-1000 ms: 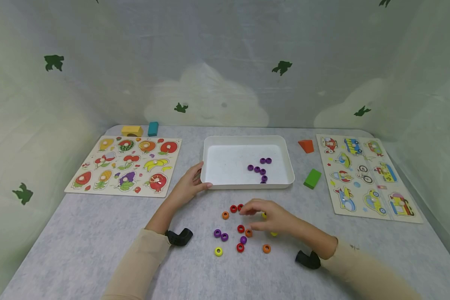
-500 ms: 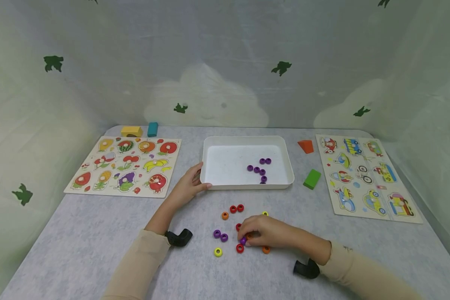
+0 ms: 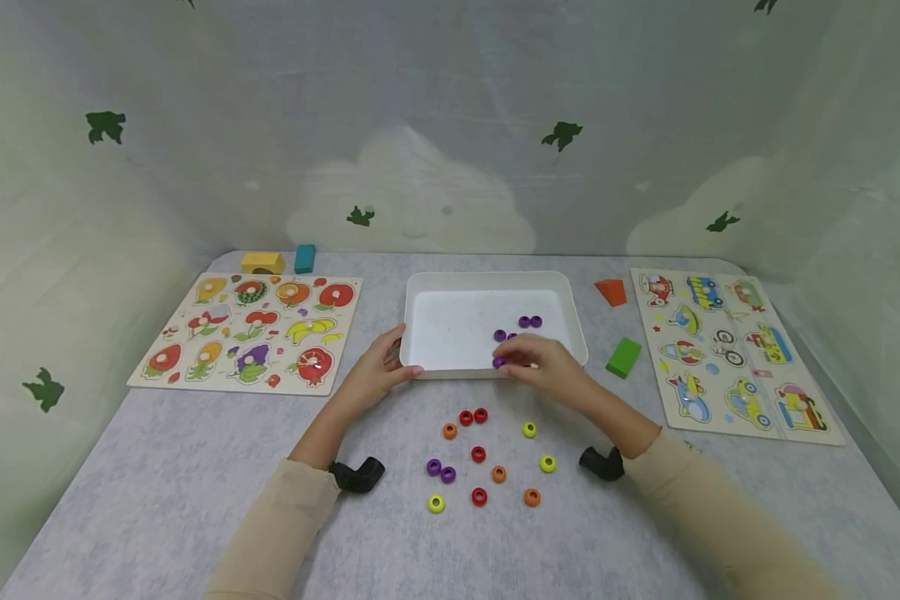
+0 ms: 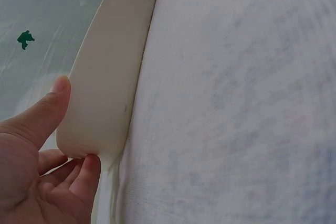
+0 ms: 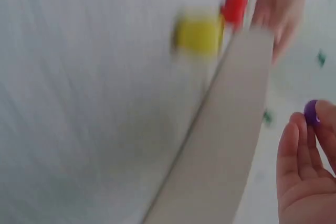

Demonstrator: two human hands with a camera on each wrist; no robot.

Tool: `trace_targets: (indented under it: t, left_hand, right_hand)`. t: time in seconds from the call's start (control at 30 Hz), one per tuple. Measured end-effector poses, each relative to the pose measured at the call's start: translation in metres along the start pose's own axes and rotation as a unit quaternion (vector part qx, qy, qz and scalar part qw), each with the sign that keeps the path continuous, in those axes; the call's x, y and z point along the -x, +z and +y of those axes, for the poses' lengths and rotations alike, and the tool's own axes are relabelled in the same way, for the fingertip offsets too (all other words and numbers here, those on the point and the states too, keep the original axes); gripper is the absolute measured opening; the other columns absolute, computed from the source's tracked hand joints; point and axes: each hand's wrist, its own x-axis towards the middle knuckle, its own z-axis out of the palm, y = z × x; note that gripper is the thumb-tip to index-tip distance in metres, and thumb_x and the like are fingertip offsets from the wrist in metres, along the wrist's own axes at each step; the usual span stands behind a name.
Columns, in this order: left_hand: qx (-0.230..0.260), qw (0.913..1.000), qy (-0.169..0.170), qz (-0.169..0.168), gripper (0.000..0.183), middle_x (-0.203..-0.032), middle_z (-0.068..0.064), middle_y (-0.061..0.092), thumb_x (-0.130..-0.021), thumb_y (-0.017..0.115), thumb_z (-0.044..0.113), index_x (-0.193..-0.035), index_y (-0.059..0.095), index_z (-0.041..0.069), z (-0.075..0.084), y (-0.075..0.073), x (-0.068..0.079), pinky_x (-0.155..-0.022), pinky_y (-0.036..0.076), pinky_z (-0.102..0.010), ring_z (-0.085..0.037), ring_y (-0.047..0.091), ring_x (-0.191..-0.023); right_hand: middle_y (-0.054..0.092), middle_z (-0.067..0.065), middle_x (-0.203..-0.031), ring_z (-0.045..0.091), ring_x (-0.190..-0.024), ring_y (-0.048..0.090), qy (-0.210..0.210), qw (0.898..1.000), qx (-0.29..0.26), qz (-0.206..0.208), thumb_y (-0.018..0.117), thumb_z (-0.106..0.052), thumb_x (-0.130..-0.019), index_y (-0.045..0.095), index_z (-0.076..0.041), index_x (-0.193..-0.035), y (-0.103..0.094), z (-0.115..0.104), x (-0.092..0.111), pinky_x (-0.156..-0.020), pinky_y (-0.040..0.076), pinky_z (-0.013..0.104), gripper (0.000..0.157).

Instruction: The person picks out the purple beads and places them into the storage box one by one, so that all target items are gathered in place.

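My right hand (image 3: 547, 368) pinches a purple bead (image 5: 311, 113) between thumb and fingertips, over the front rim of the white tray (image 3: 446, 337). Several purple beads (image 3: 529, 322) lie inside the tray, some hidden behind that hand. At the tray's front left corner, my left hand (image 3: 372, 373) grips the wall; in the left wrist view its thumb lies at the rim and its fingers curl against the side. Loose on the table in front of the tray are two purple beads (image 3: 441, 471), several red beads (image 3: 478, 454), orange beads (image 3: 498, 474) and yellow beads (image 3: 547, 464).
A fruit puzzle board (image 3: 247, 333) lies left of the tray, with a yellow block (image 3: 262, 262) and a blue block (image 3: 304, 258) behind it. To the right are a red-orange triangular block (image 3: 611, 292), a green block (image 3: 624, 357) and a vehicle puzzle board (image 3: 731, 354).
My right hand has come down to the table beads, picked up a purple one and carried it forward over the tray's front rim. My left hand has stayed at the tray corner.
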Motion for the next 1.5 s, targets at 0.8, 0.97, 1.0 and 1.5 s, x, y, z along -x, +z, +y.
trace_targets:
  t: [0.8,0.97,1.0,1.5]
  left_hand:
    - [-0.001,1.0000,0.002,0.000,0.073,-0.133,-0.014,0.018,-0.074,0.061,0.012,-0.131,0.017,0.003,-0.002,0.001,-0.001,-0.092,0.031,-0.034,-0.026,0.023,-0.119]
    - [-0.004,1.0000,0.004,0.000,0.077,-0.134,-0.010,0.018,-0.071,0.063,0.021,-0.132,0.017,0.007,-0.020,0.001,-0.008,-0.091,0.032,-0.030,-0.023,0.024,-0.119]
    - [-0.007,1.0000,0.004,0.000,0.078,-0.134,-0.009,0.019,-0.071,0.063,0.024,-0.132,0.017,0.009,-0.023,0.000,-0.009,-0.090,0.032,-0.029,-0.021,0.024,-0.119]
    - [-0.006,0.9999,0.015,-0.001,0.074,-0.133,-0.016,0.018,-0.073,0.062,0.015,-0.131,0.017,0.003,-0.006,0.000,-0.003,-0.091,0.031,-0.035,-0.026,0.023,-0.119]
  right_hand:
    - [0.056,0.002,-0.091,0.015,-0.083,0.049,0.198,0.973,0.115,0.029,0.055,-0.016,-0.079,0.057,-0.010,-0.099,-0.016,0.049,-0.044,-0.074,0.044,0.029,0.021]
    - [0.053,0.006,-0.098,0.016,-0.086,0.049,0.149,0.984,0.085,0.050,0.058,-0.019,-0.078,0.052,-0.007,-0.105,-0.015,0.032,-0.036,-0.074,0.045,0.029,0.030]
    - [0.053,0.007,-0.098,0.017,-0.085,0.049,0.132,0.987,0.076,0.052,0.058,-0.019,-0.077,0.052,-0.007,-0.106,-0.014,0.026,-0.033,-0.074,0.045,0.029,0.032]
    - [0.052,-0.003,-0.100,0.017,-0.088,0.049,-0.065,0.994,-0.031,-0.084,0.060,-0.023,-0.075,0.051,-0.011,-0.105,0.053,-0.045,0.029,-0.076,0.043,0.028,0.033]
